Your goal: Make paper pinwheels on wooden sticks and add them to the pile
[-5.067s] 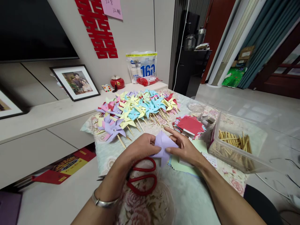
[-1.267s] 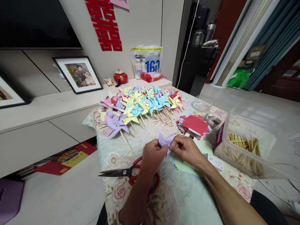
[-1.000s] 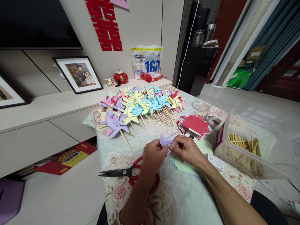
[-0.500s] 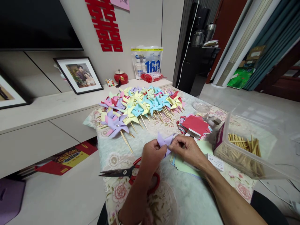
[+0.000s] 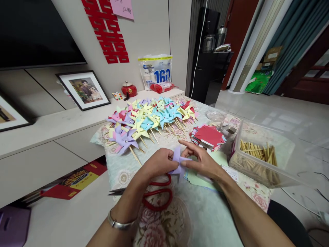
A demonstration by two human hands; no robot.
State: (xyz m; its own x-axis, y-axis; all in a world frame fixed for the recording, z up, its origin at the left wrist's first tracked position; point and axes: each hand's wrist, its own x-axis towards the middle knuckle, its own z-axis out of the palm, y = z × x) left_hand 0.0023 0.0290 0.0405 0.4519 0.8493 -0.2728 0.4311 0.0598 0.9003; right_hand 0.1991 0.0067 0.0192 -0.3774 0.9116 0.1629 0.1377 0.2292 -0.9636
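floral table (image 5: 205,219): left hand (image 5: 159,163) and right hand (image 5: 203,161) pinch flimsy purple paper (image 5: 178,160) at its folded centre; creases easily.

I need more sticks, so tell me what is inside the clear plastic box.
The clear plastic box holds loose wooden sticks. Its bottom is covered by them.

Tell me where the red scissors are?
In the head view, the red scissors lie on the flowery tablecloth, near the middle, partly hidden under the left hand that holds the purple paper.
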